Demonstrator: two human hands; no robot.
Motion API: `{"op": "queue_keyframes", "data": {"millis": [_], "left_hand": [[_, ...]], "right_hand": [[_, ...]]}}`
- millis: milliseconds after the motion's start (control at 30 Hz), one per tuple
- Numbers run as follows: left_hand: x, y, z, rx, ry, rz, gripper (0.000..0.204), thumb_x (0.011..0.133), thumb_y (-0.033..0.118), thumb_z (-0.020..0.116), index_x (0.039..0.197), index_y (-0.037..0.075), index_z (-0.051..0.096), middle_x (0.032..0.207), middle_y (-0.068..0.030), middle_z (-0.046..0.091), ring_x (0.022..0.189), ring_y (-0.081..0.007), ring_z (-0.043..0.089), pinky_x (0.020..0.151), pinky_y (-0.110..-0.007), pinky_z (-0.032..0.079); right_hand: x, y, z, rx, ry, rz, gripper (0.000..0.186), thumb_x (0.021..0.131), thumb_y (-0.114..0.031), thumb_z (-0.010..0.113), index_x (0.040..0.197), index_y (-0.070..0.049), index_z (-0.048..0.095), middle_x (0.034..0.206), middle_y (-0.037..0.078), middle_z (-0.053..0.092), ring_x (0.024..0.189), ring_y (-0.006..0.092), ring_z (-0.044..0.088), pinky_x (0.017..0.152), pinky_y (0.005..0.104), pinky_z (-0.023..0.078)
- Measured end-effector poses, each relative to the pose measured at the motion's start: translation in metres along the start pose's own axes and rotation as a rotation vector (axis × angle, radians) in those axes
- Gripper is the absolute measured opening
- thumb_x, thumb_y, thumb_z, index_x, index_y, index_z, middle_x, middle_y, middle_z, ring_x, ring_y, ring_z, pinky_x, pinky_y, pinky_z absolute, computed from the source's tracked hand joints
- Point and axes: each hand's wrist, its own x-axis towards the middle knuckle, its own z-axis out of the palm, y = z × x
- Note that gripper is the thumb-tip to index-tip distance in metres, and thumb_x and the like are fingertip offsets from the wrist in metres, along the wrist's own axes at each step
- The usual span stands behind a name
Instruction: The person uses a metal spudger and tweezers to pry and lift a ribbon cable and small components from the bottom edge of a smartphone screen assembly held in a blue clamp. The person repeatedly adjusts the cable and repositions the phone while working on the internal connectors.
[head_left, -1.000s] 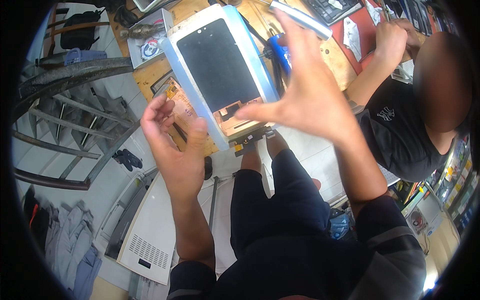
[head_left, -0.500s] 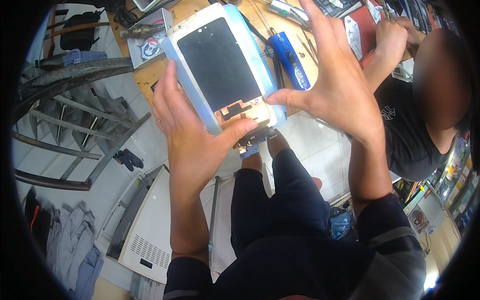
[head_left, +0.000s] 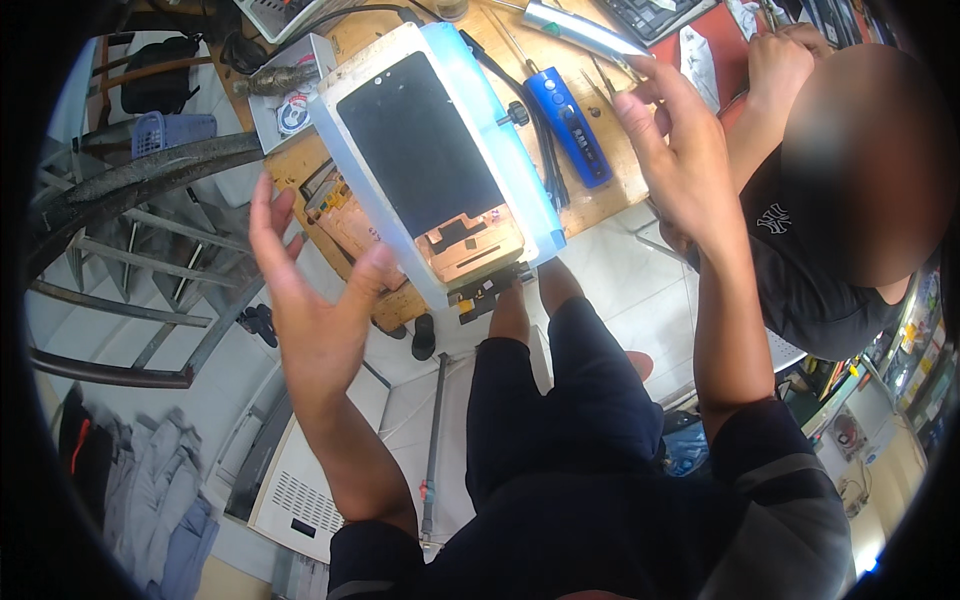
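Note:
A phone screen panel (head_left: pixel 430 150) with a dark display and copper-coloured lower part lies on a light-blue flat-topped machine (head_left: pixel 530 170), which has a black side knob (head_left: pixel 515 113). A dark flex cable with connectors (head_left: pixel 488 292) hangs over its near edge. My left hand (head_left: pixel 325 310) is spread open left of the machine, holding nothing, its thumb by the lower left edge. Raised to the right, my right hand (head_left: pixel 685 150) is off the panel, fingers loosely curled and apart. The blue handheld tool (head_left: pixel 568 127) with buttons lies between the machine and that hand.
A copper-backed phone part (head_left: pixel 350 222) lies on the wooden bench (head_left: pixel 625 190), left of the machine. Behind it stands a white box (head_left: pixel 290 125). A silver tube-shaped tool (head_left: pixel 580 25) lies at the back. A person in black (head_left: pixel 815 280) sits close on the right.
Both hands have let go of the panel and machine; the left moved left and down, the right moved away rightward. The copper-backed part and cable now show more fully.

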Motion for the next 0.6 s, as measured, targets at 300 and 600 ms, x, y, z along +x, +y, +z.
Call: {"op": "queue_keyframes", "data": {"millis": [300, 600], "left_hand": [[0.009, 0.031, 0.047, 0.376, 0.013, 0.438, 0.146, 0.066, 0.059, 0.102, 0.174, 0.002, 0.022, 0.172, -0.0309, 0.028, 0.161, -0.0458, 0.029, 0.130, -0.059, 0.029], [0.010, 0.023, 0.026, 0.424, -0.064, 0.373, 0.150, 0.063, 0.054, 0.105, 0.175, 0.002, 0.021, 0.172, -0.0316, 0.026, 0.160, -0.0514, 0.025, 0.128, -0.062, 0.028]], "right_hand": [[-0.002, 0.074, 0.055, -0.158, 0.233, -0.073, 0.017, 0.099, -0.007, 0.071, 0.113, 0.001, 0.077, 0.099, 0.020, 0.070, 0.095, 0.0417, 0.071, 0.086, 0.0504, 0.056], [0.005, 0.090, 0.053, -0.128, 0.286, -0.118, 0.018, 0.096, -0.002, 0.073, 0.113, -0.001, 0.079, 0.100, 0.018, 0.071, 0.098, 0.0397, 0.070, 0.086, 0.0493, 0.056]]}}
